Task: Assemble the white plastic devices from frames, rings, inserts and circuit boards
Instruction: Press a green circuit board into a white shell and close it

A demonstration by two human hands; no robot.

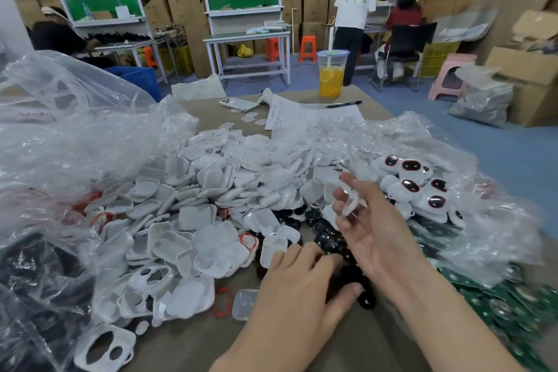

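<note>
Right hand (377, 235): raised palm-up, thumb and forefinger pinching a small clear plastic piece (351, 201). The piece is thin, motion-blurred, shape uncertain, and held above the heap.

Left hand (296, 290): palm down, fingers spread and nearly straight. The tips rest among glossy black round inserts (329, 243), with no grip visible.

White shells (196, 190): matte rounded squares piled deep across the brown table (181, 341). A red ring (222, 302) lies loose at the near edge of the pile. White frame (104, 347): two oval cut-outs, near left.

Finished devices (419, 187): white bodies with dark, shiny, red-rimmed oval faces, beyond my right hand. Green circuit boards (498, 308): far right, partly under crinkled clear bags (75, 130).

Printed sheet (308, 115): lined text too small to read, with a black pen (344, 104) on it. Plastic cup (332, 75): orange drink with citrus slices.
</note>
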